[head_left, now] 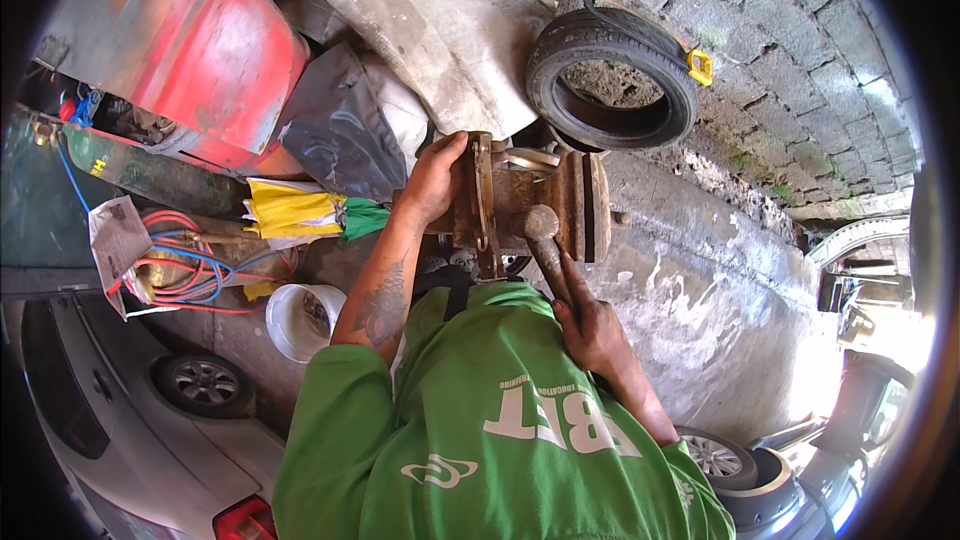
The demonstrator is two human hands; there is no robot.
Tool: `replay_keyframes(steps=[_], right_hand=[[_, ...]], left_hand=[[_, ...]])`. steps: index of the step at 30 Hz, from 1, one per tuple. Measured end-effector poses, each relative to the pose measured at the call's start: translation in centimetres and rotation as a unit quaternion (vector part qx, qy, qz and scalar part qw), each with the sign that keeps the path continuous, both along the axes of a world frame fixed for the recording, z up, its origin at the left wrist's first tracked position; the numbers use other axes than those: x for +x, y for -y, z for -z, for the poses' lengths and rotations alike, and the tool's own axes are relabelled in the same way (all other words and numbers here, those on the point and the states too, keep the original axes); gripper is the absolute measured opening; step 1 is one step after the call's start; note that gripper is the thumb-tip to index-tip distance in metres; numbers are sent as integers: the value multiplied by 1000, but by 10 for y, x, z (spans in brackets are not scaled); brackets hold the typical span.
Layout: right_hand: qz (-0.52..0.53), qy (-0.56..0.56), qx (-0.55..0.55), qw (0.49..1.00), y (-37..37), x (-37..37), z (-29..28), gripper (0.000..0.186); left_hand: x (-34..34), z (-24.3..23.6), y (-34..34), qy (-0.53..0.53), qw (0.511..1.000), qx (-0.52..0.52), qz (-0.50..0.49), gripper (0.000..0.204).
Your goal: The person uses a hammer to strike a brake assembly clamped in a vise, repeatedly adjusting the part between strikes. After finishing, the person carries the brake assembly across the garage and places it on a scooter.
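Observation:
A heavy, rusty metal block, like a bench vise [530, 195], stands in front of my body. Across its left part runs a long flat metal bar [484, 202]. My left hand [437, 180] is closed at the left edge of this bar, thumb near its top end; the other fingers are partly hidden behind. My right hand [592, 330] is wrapped round a short metal rod with a round knob end [542, 226], the index finger stretched along it. The knob lies over the front of the block; whether they touch, I cannot tell.
A worn tyre [612, 80] with a yellow-handled tool [699, 66] leans by the block wall [740, 30]. To the left are a white bucket [290, 325], coiled red and blue hoses [190, 265], a folded umbrella [300, 212], a red car panel [225, 50] and a grey car [130, 400].

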State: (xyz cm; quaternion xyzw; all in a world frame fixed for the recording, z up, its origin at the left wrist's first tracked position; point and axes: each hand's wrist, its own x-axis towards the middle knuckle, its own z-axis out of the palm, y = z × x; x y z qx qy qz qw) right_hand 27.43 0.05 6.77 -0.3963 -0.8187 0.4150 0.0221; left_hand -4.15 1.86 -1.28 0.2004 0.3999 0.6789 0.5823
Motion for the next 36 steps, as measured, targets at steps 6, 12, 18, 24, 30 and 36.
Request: replay_keyframes(steps=[6,12,18,24,30,36], right_hand=[[-20,-27,8,999,-1,-1,-2,68],[0,-14,-18,1000,-1,-1,-1,67],[7,-9,-25,1000,0,-3,-3,66],[-1,-12,-30,999,-1,-3,-6,67],[0,-26,-13,1000,-1,-2,-3,69],[-8,0,-25,1000,-1,-1,-5,69]], left_hand=[[0,-2,1,28,1000,2,2,41],[0,3,-1,24,1000,9,-3,44],[-1,6,0,35,999,5,2,44],[9,-3,3,-198,977,-32,-74,52],[72,-9,57,-572,785,52,-234,76],[78,11,97,-649,738,139,-119,102]])
